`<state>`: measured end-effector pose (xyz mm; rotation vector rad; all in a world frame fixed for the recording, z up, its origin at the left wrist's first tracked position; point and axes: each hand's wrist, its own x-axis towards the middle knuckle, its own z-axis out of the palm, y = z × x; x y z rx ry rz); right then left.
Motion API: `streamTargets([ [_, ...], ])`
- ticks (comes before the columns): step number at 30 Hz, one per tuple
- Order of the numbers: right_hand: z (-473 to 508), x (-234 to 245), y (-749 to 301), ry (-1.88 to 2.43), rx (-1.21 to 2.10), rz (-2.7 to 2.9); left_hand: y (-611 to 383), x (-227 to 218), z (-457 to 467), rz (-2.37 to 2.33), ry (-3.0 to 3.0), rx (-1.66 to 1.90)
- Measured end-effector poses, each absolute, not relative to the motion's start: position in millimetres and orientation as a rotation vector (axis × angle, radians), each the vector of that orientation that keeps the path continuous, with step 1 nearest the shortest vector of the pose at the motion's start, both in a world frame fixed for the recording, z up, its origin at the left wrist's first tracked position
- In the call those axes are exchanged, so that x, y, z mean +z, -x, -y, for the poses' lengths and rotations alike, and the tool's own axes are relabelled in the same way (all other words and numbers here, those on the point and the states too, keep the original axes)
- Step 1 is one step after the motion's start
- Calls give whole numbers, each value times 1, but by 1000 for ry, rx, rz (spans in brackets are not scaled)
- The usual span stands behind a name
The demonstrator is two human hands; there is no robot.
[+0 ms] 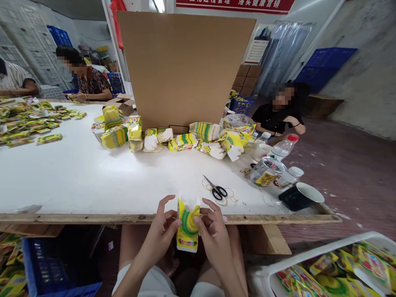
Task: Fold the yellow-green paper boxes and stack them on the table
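Between my two hands, at the table's front edge, is a small yellow and green printed carton (187, 231) with its top flaps standing open. My left hand (163, 231) grips its left side, thumb on the front face and index finger raised. On the opposite side my right hand (213, 231) holds it the same way, the thumb pressing the front. Beyond my right hand, black-handled scissors (219, 192) lie on the white table (148, 177) among thin rubber bands.
Bundles of flat cartons (182, 141) line the base of a large cardboard sheet (185, 70). Bottles, a clear jar (266, 171) and a dark cup (301, 196) stand at right. A white bin (269, 270) holds packets; a blue crate (27, 264) sits lower left. Other people sit around.
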<state>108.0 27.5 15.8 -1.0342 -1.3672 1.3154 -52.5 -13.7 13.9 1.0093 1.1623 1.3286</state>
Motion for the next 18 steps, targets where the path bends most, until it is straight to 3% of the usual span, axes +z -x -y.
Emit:
streamTargets([
  [6, -35, 32, -124, 919, 1470, 1547, 62, 30, 19, -908, -1008, 1158],
  [18, -45, 27, -127, 970, 1175, 1616, 58, 24, 16, -986, -1000, 1177],
])
